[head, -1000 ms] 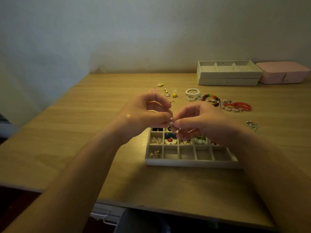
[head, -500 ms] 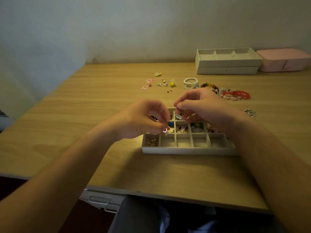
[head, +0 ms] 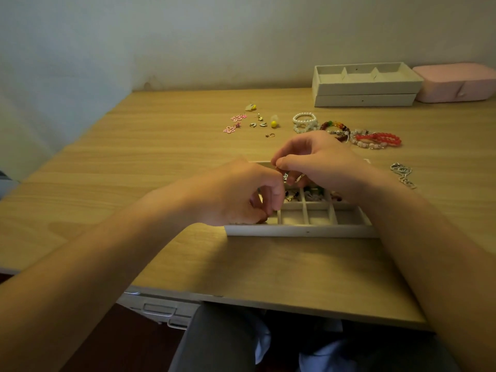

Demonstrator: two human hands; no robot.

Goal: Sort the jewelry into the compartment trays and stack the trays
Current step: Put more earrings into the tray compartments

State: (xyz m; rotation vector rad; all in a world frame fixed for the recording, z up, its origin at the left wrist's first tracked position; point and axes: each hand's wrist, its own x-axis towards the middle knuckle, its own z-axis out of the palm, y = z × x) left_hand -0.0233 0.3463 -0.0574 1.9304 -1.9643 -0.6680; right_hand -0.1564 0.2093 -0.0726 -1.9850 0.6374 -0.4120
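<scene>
The thumb and forefinger of the right hand (head: 322,162) are pressed tip to tip, pinching a small silvery piece (head: 285,176) that hangs just under them; the other fingers of that hand are curled loosely below, over the far rows of the compartment tray (head: 303,232). The fingers of the left hand (head: 230,194) are curled downward with their tips in the tray's near left corner; whether they hold anything cannot be told, since the hand hides that compartment. The two hands are almost touching above the tray's left half.

The tray lies flat on the wooden table (head: 161,170), near its front edge; small dark, red and gold pieces show in its middle compartments between the hands.

Beyond the hands more jewelry lies loose on the table: a pearl bracelet (head: 304,119), just beside it a bracelet of mixed coloured beads (head: 335,126), then a red bead bracelet (head: 381,138); to the left, pink flower earrings (head: 234,123), a yellow bead earring (head: 273,124) and a small hoop (head: 270,135); to the right of the right wrist, a silver chain (head: 402,174).

At the table's far right, by the wall, two more trays (head: 365,87) sit stacked; a pink box (head: 456,81) stands just beside them. A drawer unit (head: 158,307) shows under the table's front edge.
</scene>
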